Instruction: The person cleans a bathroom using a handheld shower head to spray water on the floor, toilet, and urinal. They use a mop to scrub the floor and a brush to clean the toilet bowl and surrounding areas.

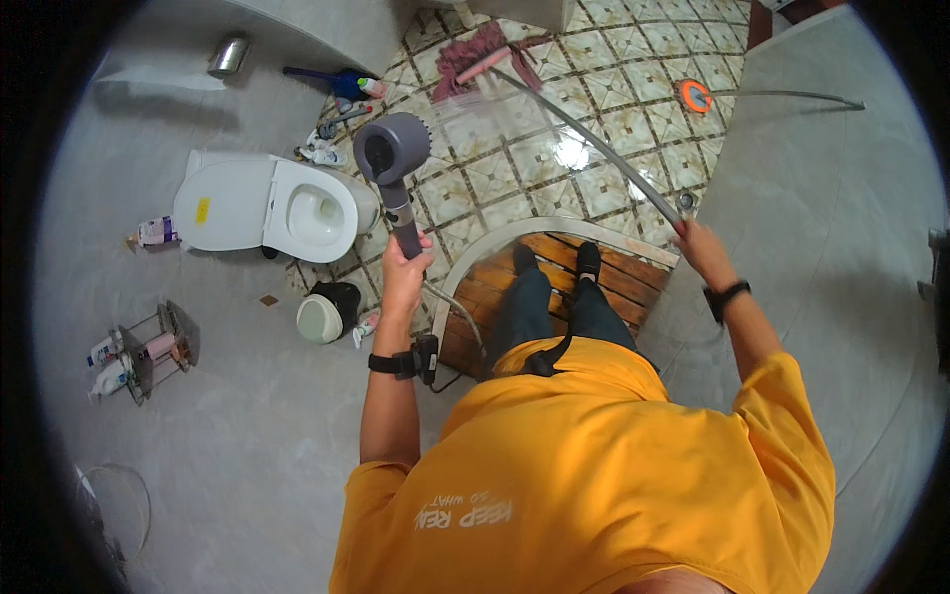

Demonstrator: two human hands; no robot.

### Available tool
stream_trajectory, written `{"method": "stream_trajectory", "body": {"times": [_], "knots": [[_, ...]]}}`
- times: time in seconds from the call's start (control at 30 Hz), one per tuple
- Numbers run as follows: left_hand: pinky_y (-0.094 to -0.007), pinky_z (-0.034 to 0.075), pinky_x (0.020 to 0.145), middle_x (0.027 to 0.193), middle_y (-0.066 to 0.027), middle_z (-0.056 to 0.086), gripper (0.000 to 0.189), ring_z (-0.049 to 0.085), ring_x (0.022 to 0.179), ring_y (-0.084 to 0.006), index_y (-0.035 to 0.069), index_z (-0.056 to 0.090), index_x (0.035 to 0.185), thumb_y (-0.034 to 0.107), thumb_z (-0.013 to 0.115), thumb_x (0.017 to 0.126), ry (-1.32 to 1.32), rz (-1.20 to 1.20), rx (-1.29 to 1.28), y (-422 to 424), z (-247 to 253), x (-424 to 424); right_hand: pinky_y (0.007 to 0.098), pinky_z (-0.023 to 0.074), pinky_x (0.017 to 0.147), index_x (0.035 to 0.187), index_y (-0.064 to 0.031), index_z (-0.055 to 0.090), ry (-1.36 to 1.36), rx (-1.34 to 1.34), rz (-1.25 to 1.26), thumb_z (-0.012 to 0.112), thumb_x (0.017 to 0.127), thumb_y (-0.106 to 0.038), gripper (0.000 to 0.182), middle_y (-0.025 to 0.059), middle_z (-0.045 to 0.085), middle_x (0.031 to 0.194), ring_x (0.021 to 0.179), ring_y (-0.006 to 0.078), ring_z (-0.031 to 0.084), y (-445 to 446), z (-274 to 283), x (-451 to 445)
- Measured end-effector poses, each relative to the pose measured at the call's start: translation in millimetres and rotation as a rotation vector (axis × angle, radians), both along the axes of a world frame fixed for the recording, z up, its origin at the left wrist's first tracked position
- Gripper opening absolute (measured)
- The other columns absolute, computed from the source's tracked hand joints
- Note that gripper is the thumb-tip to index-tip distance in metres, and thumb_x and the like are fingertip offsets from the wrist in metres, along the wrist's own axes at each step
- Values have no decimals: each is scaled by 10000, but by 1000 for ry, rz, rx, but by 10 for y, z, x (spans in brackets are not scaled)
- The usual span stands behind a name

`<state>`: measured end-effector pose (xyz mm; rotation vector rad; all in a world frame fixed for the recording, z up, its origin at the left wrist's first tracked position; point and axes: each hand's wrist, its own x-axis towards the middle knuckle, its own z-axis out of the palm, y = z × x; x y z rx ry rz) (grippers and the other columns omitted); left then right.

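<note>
My left hand (404,271) grips the handle of a grey handheld shower head (412,152), raised in front of me. Its metal hose (460,308) runs down from below that hand. My right hand (705,252) is closed around the end of a long grey mop pole (594,137). At the pole's far end is a pink mop head (482,65) with a dark red cloth (464,56) spread about it on the tiles. Faint blurred streaks, perhaps water, show between the shower head and the cloth.
On the left are a toilet (319,215) with its lid up, a small waste bin (319,319) and several cleaning bottles (323,154). A curved stone curb (475,256) rims the wooden slats (631,286) underfoot. An orange round-headed brush (695,96) leans on the right wall.
</note>
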<state>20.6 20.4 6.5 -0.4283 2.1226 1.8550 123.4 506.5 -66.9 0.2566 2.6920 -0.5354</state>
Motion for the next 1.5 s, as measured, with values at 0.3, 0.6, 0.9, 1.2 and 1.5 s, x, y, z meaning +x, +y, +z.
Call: {"method": "stream_trajectory", "body": {"times": [0.3, 0.6, 0.9, 1.2, 1.5], "knots": [[-269, 433, 721, 870, -45, 522, 355, 523, 807, -150, 24, 490, 967, -106, 551, 641, 73, 130, 16, -16, 48, -184, 514, 447, 614, 943, -56, 452, 1, -199, -84, 512, 862, -287, 252, 233, 594, 777, 724, 428, 568, -605, -849, 464], [-264, 430, 730, 877, -43, 528, 395, 526, 813, -144, 27, 488, 977, -123, 560, 618, 129, 178, 99, 144, 24, -488, 452, 437, 602, 970, -81, 445, -384, -286, -364, 585, 810, -229, 259, 215, 577, 775, 750, 425, 553, -110, 399, 3169], [-263, 429, 741, 892, -42, 518, 397, 519, 841, -140, 30, 491, 985, -140, 550, 631, 110, 211, 81, -16, 50, -272, 394, 454, 625, 914, -49, 491, -511, -149, -424, 651, 722, -119, 259, 169, 567, 733, 682, 360, 557, 596, 849, 3319], [-267, 423, 753, 887, -47, 526, 373, 520, 837, -147, 24, 481, 987, -119, 536, 648, 48, 279, 49, -395, 61, 69, 356, 454, 652, 1072, -57, 473, -90, -640, -285, 615, 823, -246, 344, 121, 565, 783, 712, 274, 566, -614, -629, 939], [-239, 404, 700, 868, -27, 524, 318, 503, 791, -115, 45, 494, 937, -76, 548, 648, 33, 302, -12, -830, 287, 395, 313, 345, 347, 960, -75, 417, -356, -1157, -496, 506, 850, -182, 177, 39, 419, 569, 394, 165, 429, -2622, -776, -1872]]}}
